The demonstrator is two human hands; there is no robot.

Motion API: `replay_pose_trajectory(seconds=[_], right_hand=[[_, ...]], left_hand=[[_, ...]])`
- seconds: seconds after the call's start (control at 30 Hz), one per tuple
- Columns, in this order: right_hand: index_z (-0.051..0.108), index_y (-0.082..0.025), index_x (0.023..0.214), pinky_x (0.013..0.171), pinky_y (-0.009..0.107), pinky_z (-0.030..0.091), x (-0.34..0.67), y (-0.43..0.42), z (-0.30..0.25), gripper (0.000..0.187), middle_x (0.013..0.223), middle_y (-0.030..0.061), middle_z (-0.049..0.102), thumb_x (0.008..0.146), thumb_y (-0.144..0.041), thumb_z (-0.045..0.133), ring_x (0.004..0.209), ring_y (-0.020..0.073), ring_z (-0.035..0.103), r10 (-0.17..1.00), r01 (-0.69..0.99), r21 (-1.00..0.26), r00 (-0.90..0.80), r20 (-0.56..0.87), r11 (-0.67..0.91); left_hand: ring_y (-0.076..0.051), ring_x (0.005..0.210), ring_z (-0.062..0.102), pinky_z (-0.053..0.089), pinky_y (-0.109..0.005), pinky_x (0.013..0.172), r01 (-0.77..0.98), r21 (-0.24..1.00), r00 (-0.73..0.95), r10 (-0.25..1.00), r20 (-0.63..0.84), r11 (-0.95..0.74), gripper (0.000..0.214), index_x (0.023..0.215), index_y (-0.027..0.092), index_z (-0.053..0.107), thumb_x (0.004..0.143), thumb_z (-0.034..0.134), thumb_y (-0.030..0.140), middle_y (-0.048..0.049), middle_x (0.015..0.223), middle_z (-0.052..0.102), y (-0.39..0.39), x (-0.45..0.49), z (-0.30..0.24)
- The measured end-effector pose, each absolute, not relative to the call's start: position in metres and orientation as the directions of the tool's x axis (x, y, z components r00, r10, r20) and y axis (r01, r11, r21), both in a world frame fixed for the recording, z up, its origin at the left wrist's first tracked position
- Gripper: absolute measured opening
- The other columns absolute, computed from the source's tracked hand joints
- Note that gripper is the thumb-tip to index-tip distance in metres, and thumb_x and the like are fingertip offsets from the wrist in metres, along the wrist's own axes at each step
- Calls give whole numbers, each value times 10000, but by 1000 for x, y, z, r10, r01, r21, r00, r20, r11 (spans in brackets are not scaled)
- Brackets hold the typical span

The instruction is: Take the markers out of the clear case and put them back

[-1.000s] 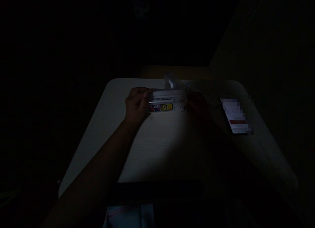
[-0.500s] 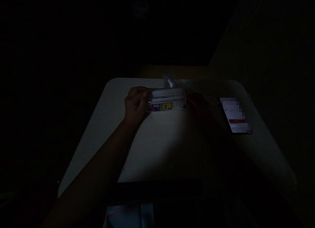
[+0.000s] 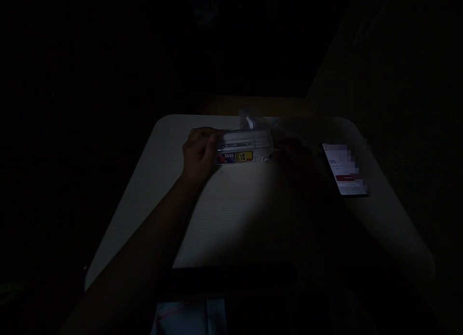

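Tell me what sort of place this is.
Probably a dark room, at a small desk: a pale table with rounded corners, a lit phone lying on it, a white box in the left hand.

Pretty dark shot, but the left hand (image 3: 198, 154) is bare and so is its forearm (image 3: 144, 248), no sleeve on it right down to the 7 o'clock corner. The right hand (image 3: 293, 154), around 1 o'clock, is just a shadowy outline. Pale cloth (image 3: 188, 318) with a pinkish stripe at 6 o'clock, maybe clothing, can't tell.
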State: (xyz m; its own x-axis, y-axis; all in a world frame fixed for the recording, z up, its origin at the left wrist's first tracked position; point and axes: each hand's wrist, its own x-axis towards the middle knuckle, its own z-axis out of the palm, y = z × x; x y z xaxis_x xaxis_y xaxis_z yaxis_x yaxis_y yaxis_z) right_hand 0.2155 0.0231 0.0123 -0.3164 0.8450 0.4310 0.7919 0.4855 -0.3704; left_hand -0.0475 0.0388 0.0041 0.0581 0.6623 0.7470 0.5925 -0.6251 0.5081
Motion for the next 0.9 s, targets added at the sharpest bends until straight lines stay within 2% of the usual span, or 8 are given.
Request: replay_pose_trajectory(seconds=[0.3, 0.5, 0.77, 0.9], right_hand=[[661, -183, 935, 863, 370, 453, 233, 30, 8, 313, 998, 94, 640, 862, -344, 403, 964, 212, 571, 785, 826, -296, -253, 566, 479], [653, -187, 1017, 876, 380, 442, 220, 28, 9, 335, 1043, 94, 633, 876, -334, 388, 985, 214, 564, 796, 804, -265, -367, 482, 531], [656, -189, 1050, 914, 366, 405, 236, 31, 13, 359, 1069, 95, 621, 872, -263, 352, 1034, 209, 532, 822, 858, -233, -309, 478, 458], [653, -180, 1052, 952, 396, 377, 227, 27, 15, 357, 1103, 94, 623, 879, -279, 357, 1067, 222, 529, 805, 845, -196, -365, 467, 497]], left_hand=[[-137, 911, 578, 468, -310, 822, 600, 492, 57, 647, 760, -631, 320, 961, 217, 662, 907, 382, 363, -33, 941, 637, 38, -47, 6], [-135, 902, 578, 471, -306, 815, 595, 491, 63, 646, 761, -636, 304, 965, 223, 664, 906, 392, 344, -27, 941, 639, 37, -46, 8], [-139, 919, 577, 463, -307, 827, 591, 484, 59, 633, 772, -645, 302, 943, 213, 665, 906, 396, 345, -32, 931, 632, 37, -46, 8], [-138, 905, 578, 469, -310, 809, 602, 491, 61, 649, 758, -630, 320, 939, 212, 662, 908, 384, 368, -35, 934, 631, 37, -46, 8]])
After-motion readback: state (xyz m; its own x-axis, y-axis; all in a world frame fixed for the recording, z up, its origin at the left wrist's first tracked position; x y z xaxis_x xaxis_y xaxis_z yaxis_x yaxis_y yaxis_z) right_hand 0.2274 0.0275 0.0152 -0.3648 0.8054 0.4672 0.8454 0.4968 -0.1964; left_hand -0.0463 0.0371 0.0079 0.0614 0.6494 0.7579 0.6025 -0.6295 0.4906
